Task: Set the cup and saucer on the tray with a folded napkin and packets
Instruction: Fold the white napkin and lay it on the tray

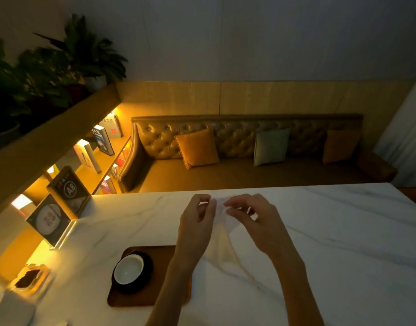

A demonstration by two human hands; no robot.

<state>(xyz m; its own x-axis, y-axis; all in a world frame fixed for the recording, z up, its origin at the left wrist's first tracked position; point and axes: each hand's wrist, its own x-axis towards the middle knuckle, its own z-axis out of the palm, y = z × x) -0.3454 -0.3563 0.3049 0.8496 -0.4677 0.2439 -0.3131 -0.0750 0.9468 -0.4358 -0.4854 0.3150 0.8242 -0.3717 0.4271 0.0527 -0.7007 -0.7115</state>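
Note:
A white cup [129, 268] sits on a dark saucer [144, 280], which rests on a brown wooden tray [160, 255] at the near left of the white marble table [319, 243]. Above the table, beyond the tray, my left hand [197, 220] and my right hand [251, 217] each pinch an upper corner of a thin white napkin [223, 234], which hangs down between them. My left forearm covers the tray's right side. No packets show on the tray.
A clear holder [30, 278] with dark packets stands at the near left edge. Two upright sign stands [61, 208] sit at the table's left side. A tufted bench [237, 161] with cushions runs behind the table, and a lit bookshelf [94, 151] is to the left.

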